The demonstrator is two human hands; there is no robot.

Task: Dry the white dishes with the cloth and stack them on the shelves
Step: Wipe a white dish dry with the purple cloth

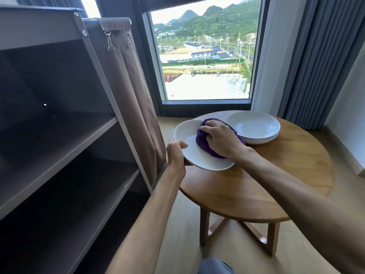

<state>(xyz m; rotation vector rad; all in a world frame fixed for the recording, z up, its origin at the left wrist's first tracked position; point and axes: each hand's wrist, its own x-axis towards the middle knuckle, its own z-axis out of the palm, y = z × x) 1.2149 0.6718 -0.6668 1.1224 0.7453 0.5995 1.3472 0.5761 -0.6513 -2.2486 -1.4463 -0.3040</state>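
Daylight from the big window falls across a round wooden surface (266, 175), where I have the work in front of me. Nearest, my left hand (175, 155) pinches the rim of a white plate (199, 155), thumb on top, holding it tilted just above the surface edge. My right hand (217, 139) has its fingers curled over a bunched purple cloth (203, 143), pressing it into the plate's well. I'd judge the wiping is best done in circles out to the rim, turning the plate with the left, then flipping it for the underside. Beyond, a stack of white plates (254, 125) waits. To my left the brown shelves (69, 145) stand bare in the part I see.
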